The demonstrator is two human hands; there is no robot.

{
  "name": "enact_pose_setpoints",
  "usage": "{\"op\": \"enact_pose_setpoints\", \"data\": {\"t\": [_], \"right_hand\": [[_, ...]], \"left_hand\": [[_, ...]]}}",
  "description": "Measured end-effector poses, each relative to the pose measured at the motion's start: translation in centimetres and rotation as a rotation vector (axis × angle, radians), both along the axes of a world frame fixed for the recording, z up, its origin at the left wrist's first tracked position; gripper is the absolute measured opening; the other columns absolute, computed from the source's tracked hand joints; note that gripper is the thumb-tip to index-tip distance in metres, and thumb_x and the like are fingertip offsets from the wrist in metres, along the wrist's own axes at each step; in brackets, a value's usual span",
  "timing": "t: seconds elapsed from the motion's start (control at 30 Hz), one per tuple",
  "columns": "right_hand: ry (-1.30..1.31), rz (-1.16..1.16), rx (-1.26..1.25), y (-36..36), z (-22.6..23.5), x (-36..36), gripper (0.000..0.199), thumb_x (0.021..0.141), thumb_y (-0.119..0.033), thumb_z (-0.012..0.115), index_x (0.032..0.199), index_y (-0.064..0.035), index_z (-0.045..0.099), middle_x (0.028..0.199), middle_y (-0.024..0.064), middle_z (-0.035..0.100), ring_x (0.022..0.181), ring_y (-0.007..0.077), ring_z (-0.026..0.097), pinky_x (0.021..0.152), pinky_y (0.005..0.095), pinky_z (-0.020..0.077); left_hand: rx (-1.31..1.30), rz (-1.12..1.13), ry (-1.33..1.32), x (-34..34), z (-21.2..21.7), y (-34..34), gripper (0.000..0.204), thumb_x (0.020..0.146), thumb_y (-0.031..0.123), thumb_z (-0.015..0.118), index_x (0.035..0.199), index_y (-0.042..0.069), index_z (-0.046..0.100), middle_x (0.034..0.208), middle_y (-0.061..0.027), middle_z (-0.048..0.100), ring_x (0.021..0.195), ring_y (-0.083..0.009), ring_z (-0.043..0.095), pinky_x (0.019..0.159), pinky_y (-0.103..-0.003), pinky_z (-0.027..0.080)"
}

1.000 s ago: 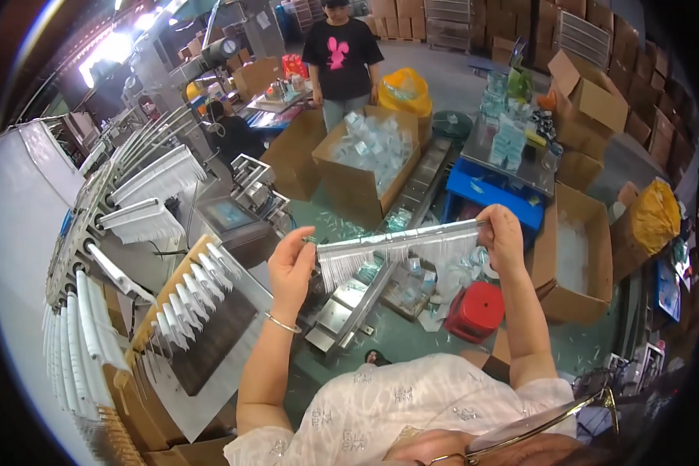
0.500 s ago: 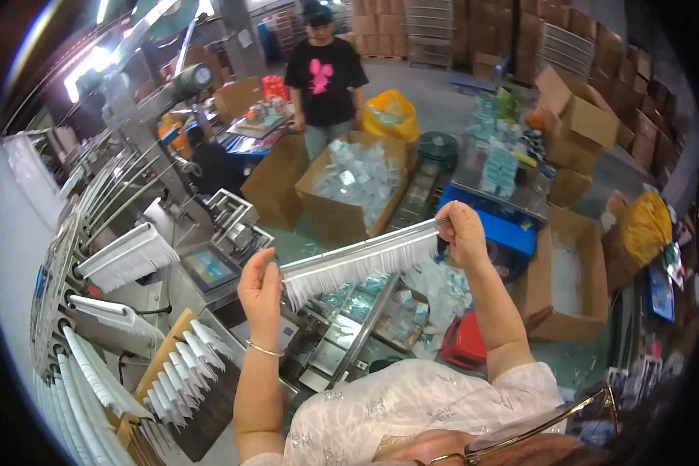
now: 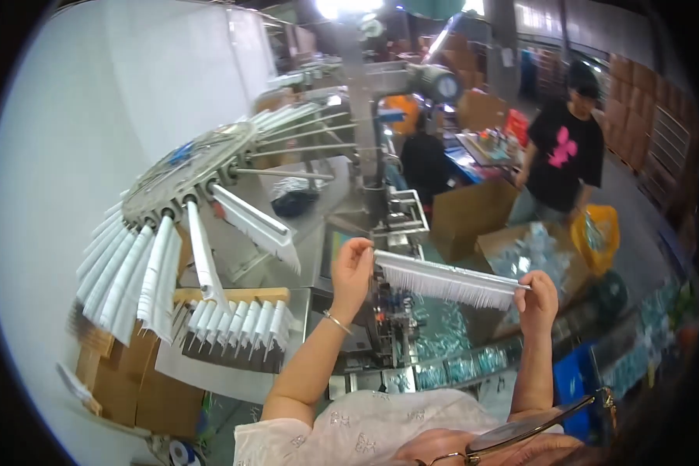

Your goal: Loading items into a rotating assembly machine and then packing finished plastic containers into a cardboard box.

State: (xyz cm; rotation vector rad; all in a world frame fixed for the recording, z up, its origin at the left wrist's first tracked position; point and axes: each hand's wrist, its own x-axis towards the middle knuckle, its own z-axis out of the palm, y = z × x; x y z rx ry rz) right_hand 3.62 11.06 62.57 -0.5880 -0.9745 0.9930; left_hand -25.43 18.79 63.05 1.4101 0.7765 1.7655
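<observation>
Between both hands, out in front of my chest, hangs a metal rod with a dense row of thin white strips (image 3: 450, 281) dangling below it. My left hand (image 3: 352, 272) pinches its left end; a bracelet circles that wrist. My right hand (image 3: 537, 299) grips the right end, which sits a little lower. To the left, a large metal wheel (image 3: 182, 175) carries rods around its rim, several of them bearing white strips (image 3: 157, 272). Below the wheel stands a wooden rack (image 3: 233, 294) with more rods full of white strips.
A conveyor (image 3: 462, 368) with small teal-and-clear packets runs in front of me. Beyond it stand open cardboard boxes (image 3: 470, 213), one full of clear packets (image 3: 537, 252). A person in a black T-shirt (image 3: 561, 147) stands there beside a yellow bag (image 3: 596, 239). A machine post (image 3: 361, 116) rises ahead.
My view has swung left toward the wheel. Both hands still hold the rod, whose right end has dipped from above the left end to below it. The other person has an arm lowered toward the yellow bag.
</observation>
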Motion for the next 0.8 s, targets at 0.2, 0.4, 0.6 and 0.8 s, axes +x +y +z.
{"op": "enact_pose_setpoints", "data": {"t": [0.2, 0.4, 0.6, 0.8], "right_hand": [[0.254, 0.120, 0.111, 6.4, 4.2, -2.1, 0.021, 0.085, -0.017, 0.040, 0.082, 0.0017, 0.049, 0.058, 0.0097, 0.050, 0.045, 0.0124, 0.042, 0.042, 0.0212, 0.0322], [0.155, 0.223, 0.231, 8.7, 7.0, -3.3, 0.022, 0.087, -0.021, 0.042, 0.087, -0.0008, 0.049, 0.059, 0.0064, 0.051, 0.046, 0.0088, 0.042, 0.043, 0.0185, 0.0317], [-0.112, 0.146, 0.280, 8.2, 9.2, -7.7, 0.018, 0.087, -0.015, 0.045, 0.093, -0.0006, 0.053, 0.070, 0.0035, 0.054, 0.054, 0.0051, 0.043, 0.051, 0.0165, 0.0334], [-0.290, -0.018, 0.329, 10.7, 10.4, -17.4, 0.015, 0.086, -0.016, 0.048, 0.088, -0.0031, 0.055, 0.070, -0.0035, 0.051, 0.059, 0.0004, 0.038, 0.052, 0.0156, 0.0291]], "left_hand": [[0.566, 0.739, 0.563, -1.7, 7.6, 2.3, 0.020, 0.077, -0.005, 0.047, 0.094, 0.001, 0.058, 0.073, -0.0097, 0.053, 0.066, -0.0179, 0.051, 0.062, -0.024, 0.040], [0.610, 0.864, 0.614, -3.5, 9.7, 4.0, 0.028, 0.070, -0.002, 0.047, 0.096, 0.001, 0.057, 0.070, -0.0108, 0.051, 0.065, -0.0256, 0.049, 0.063, -0.034, 0.038], [0.656, 1.098, 0.753, -1.2, 6.8, 1.0, 0.035, 0.072, 0.001, 0.047, 0.107, 0.000, 0.050, 0.078, -0.0137, 0.043, 0.075, -0.0293, 0.043, 0.071, -0.038, 0.035], [0.852, 0.353, 0.903, 0.0, 2.4, -6.4, 0.035, 0.063, 0.003, 0.056, 0.098, 0.004, 0.057, 0.074, -0.0074, 0.048, 0.062, -0.0227, 0.047, 0.054, -0.033, 0.037]]}}
